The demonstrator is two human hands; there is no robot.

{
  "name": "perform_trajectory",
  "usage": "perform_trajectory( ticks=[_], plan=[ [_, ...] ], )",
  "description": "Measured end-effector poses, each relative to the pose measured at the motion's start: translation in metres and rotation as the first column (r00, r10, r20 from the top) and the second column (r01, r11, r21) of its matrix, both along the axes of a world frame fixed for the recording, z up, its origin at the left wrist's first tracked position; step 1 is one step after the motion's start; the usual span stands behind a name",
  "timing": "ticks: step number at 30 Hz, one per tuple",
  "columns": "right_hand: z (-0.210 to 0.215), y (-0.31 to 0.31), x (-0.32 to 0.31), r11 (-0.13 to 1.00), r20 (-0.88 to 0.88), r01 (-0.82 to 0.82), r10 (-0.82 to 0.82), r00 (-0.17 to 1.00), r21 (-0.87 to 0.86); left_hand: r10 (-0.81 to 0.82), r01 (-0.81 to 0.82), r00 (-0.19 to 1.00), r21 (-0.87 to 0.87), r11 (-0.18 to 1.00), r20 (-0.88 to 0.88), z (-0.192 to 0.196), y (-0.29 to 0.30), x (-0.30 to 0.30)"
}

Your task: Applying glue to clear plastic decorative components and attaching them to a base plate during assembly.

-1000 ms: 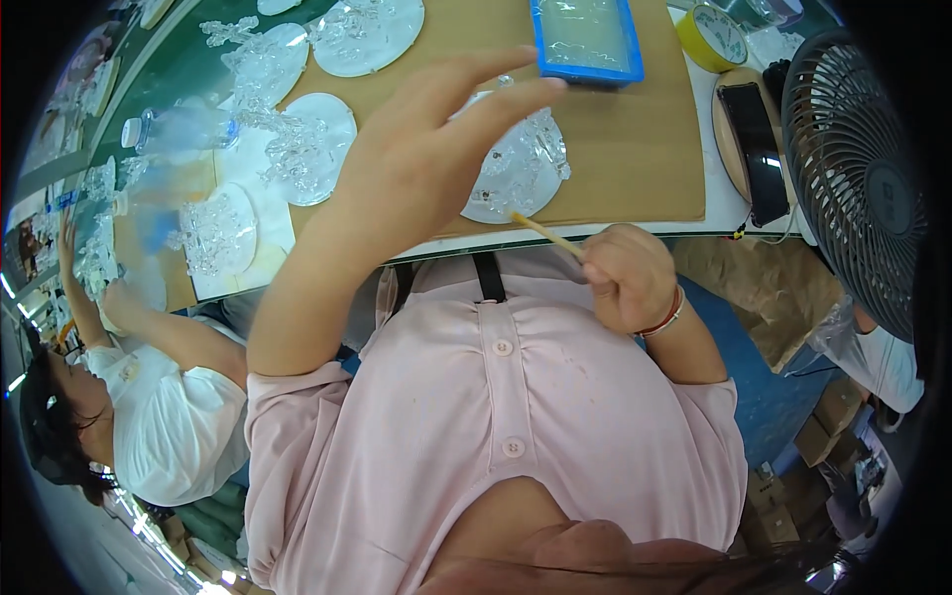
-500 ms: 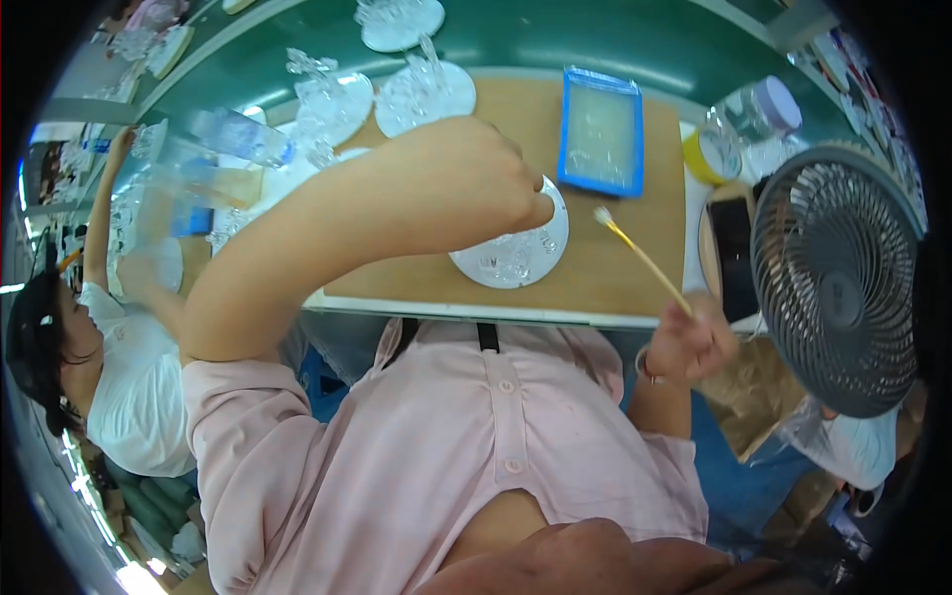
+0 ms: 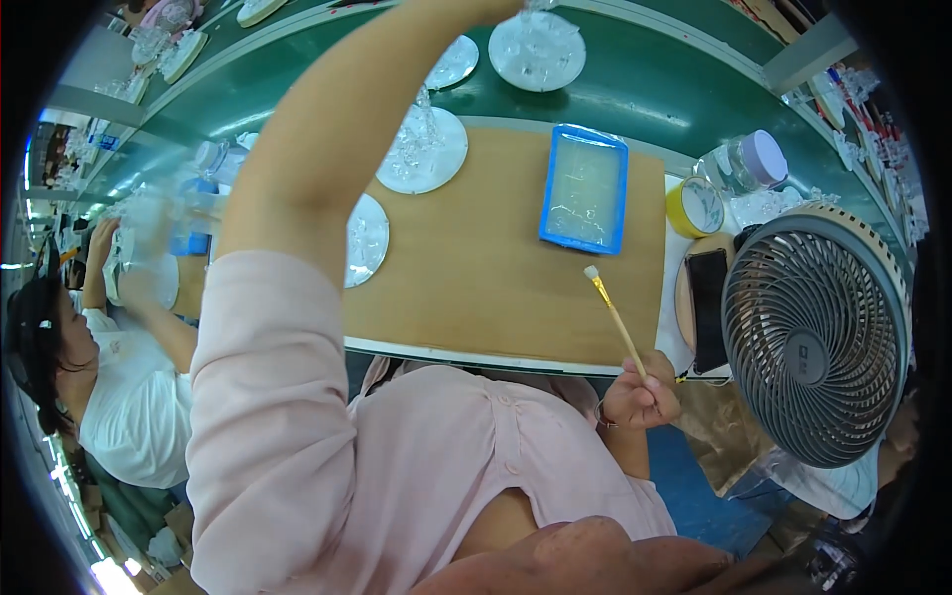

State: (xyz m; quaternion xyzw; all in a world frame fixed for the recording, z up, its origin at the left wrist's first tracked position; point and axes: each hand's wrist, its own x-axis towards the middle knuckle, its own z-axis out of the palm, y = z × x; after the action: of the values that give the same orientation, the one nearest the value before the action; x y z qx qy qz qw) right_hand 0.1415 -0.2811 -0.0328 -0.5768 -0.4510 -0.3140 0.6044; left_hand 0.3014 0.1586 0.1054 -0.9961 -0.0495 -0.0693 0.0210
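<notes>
We reach far forward with our left hand (image 3: 496, 10), which the upper edge of the view cuts off at a round white disc (image 3: 535, 79) carrying clear, glassy pieces. That disc stands at the top of the view, over the glossy green surface (image 3: 635, 99) behind the brown flat board (image 3: 476, 278); whether it rests there or hangs just above, we cannot tell. Nor can we tell whether our left fingers are apart or closed on a clear piece, since little of them shows. With such spiky, loose-looking pieces, we do well to keep the disc level, set it down softly and lift our fingers straight off so that nothing snags. A second round white disc with tall clear pieces (image 3: 451, 144) lies near our forearm, at the board's far left, so a raised elbow is the safer line over it. Our right hand (image 3: 643, 394) is low, beyond the board's near edge, its fingers clamped on the slim wooden brush with pale bristles (image 3: 622, 325). The bristles point up and away from us, apart from the blue-rimmed rectangular tray with pale, translucent contents (image 3: 546, 198). Holding the brush lightly and clear of the pink, loose-sleeved garment (image 3: 426, 426) keeps its tip clean and our clothing unmarked.
</notes>
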Motion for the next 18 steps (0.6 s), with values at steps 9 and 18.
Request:
perform_trajectory(
  ticks=[9,18],
  plan=[
    [0.007,-0.002,0.0,0.999,-0.048,-0.039,0.038,0.998,-0.033,-0.174,0.188,0.977,0.12,0.975,-0.12,-0.022,0.051,-0.051],
    [0.008,-0.002,-0.002,0.998,-0.039,0.031,-0.033,0.999,-0.05,0.155,-0.162,0.986,0.124,0.979,0.061,0.03,0.045,-0.055]
  ],
)
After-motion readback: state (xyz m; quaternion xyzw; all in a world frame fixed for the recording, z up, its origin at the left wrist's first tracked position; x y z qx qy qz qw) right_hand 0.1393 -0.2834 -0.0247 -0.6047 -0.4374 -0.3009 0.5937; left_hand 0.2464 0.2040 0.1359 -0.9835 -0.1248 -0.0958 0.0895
